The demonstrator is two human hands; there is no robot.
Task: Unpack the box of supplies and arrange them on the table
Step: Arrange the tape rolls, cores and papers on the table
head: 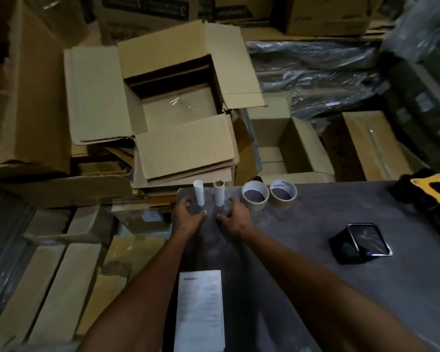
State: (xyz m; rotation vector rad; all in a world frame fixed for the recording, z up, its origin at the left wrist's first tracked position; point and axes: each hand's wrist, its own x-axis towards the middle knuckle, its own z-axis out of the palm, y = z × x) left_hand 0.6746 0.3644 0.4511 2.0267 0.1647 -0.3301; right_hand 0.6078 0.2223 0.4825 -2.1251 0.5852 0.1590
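Two white paper rolls stand upright at the far left corner of the grey table. My left hand curls around the base of the left roll. My right hand curls around the base of the right roll, whose top shows a brown core. Whether the fingers grip the rolls or only touch them is unclear. Two rolls of brown tape, the nearer and the further, lie flat just right of my right hand. The open cardboard box sits beyond the table edge, only clear plastic film visible inside.
A printed sheet lies near the table's front left. A black tray-like holder sits on the right, and a yellow and black tool at the far right corner. Stacked cartons and flattened cardboard surround the table's left and far sides.
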